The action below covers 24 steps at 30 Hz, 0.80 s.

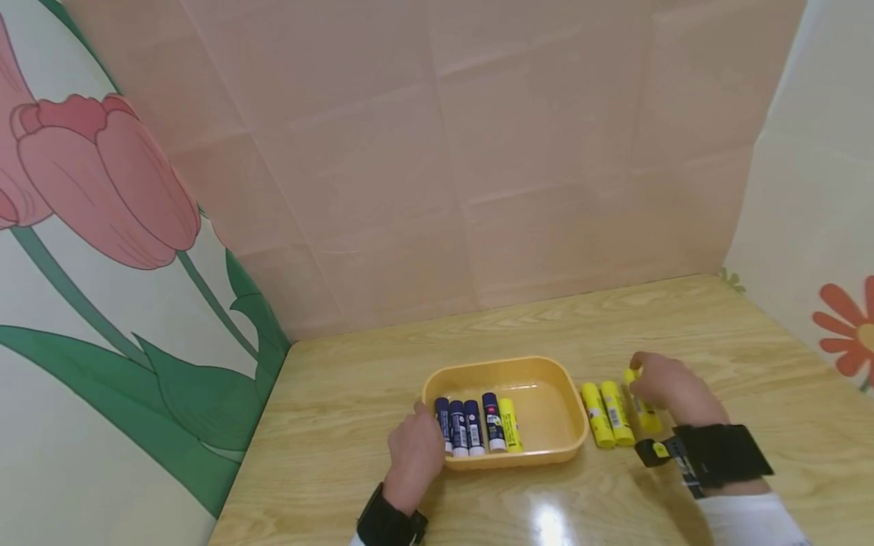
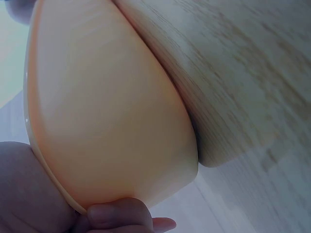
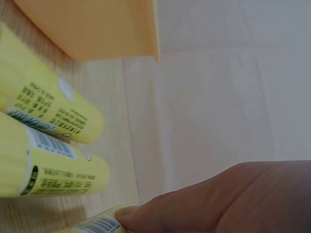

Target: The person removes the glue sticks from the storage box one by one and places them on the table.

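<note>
A shallow yellow-orange tray sits on the table, and my left hand grips its left end, fingers at the rim. Inside the tray, several dark blue glue sticks with white ends lie side by side. One yellow glue stick lies to their right. On the table to the right of the tray, my right hand pinches another yellow glue stick near its far end. In the right wrist view the thumb presses on this stick, which is mostly out of frame.
Two yellow glue sticks, a left one and a right one, lie parallel between the tray and my right hand. The wood-grain table meets a pink-covered wall at the back. Flower-painted walls stand left and right.
</note>
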Tool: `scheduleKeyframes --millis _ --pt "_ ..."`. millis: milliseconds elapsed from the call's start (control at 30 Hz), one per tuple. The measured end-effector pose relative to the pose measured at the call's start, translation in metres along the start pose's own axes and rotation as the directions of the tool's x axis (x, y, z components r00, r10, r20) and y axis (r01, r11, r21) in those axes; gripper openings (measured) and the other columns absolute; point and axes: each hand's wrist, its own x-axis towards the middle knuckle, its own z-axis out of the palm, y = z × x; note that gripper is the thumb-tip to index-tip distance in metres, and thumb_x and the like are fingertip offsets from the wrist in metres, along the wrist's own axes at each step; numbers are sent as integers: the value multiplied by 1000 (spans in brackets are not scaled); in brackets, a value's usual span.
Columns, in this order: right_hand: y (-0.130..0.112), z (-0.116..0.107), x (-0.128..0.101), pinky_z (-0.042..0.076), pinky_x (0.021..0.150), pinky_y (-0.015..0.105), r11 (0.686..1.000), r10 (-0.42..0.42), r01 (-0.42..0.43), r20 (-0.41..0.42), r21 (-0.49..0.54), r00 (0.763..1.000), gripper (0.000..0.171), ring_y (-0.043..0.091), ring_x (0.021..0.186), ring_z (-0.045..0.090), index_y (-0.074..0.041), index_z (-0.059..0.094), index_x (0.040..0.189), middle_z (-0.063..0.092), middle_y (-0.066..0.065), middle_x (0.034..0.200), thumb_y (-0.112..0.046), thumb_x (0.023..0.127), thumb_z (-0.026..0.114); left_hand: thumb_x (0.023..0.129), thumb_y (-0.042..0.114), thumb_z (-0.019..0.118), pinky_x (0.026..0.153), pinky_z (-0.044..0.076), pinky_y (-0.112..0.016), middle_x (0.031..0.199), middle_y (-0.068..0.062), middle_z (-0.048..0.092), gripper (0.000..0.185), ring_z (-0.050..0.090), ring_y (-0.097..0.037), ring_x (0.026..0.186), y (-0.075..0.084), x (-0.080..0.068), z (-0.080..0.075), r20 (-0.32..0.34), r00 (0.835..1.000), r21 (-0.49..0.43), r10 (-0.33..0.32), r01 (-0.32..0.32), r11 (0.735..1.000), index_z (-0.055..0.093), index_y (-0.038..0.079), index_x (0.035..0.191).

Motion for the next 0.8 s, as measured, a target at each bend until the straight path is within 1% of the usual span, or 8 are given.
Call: scheduleKeyframes --millis 33,100,167,300,467,600,700,800 --pt "3 -17 -2 56 58 39 1000 21 -21 -2 -11 1000 84 9 136 47 -40 0 160 13 -8 167 12 99 23 102 20 52 56 49 -41 74 -13 59 27 59 -24 62 0 0 0 2 1000 -3 -1 1 1000 56 -5 113" --pt "8 -31 -3 57 59 42 998 26 -27 -22 -59 999 85 10 137 46 -42 -1 159 10 -6 167 11 99 27 102 19 51 56 49 -42 74 -13 59 27 60 -24 62 0 0 0 1 1000 -8 -1 1 1000 56 -5 113" --pt "8 -25 -3 58 62 42 994 -3 -3 -52 -112 999 84 10 137 47 -41 -1 160 10 -3 168 10 100 29 101 19 51 56 49 -42 73 -13 59 26 60 -25 62 -1 0 1 -12 1000 -9 4 -4 1000 56 -4 111" --pt "3 3 -5 58 62 43 974 -17 -10 -118 -225 993 79 9 135 49 -39 2 160 14 0 168 8 101 26 101 19 51 55 49 -42 73 -14 59 26 61 -26 62 -1 1 2 -30 999 -9 12 -12 1000 56 -5 110" --pt "1 5 -6 59 64 42 956 -5 -32 -125 -293 992 78 8 135 48 -38 1 160 13 1 168 8 101 22 101 19 51 56 50 -42 75 -14 60 27 61 -26 63 0 1 2 -16 1000 -4 4 -4 1000 56 -5 113" --pt "1 1 -2 57 58 39 964 10 -30 -75 -263 997 78 4 131 51 -38 -2 160 9 -4 168 8 102 20 102 19 50 57 50 -42 76 -14 60 28 61 -26 64 0 1 1 4 1000 1 -6 6 1000 55 -5 115" --pt "2 3 -2 57 58 41 975 -10 -8 -83 -221 997 78 8 132 52 -38 0 160 12 -2 168 9 102 21 102 19 51 56 50 -42 76 -14 60 28 61 -25 64 1 1 2 6 1000 3 -7 7 1000 55 -5 115" --pt "4 5 -5 59 63 44 974 -32 3 -123 -228 992 78 12 135 50 -37 3 161 15 3 167 9 101 24 101 19 51 57 50 -42 76 -14 60 28 61 -26 64 1 2 2 8 1000 3 -8 8 1000 55 -5 115"
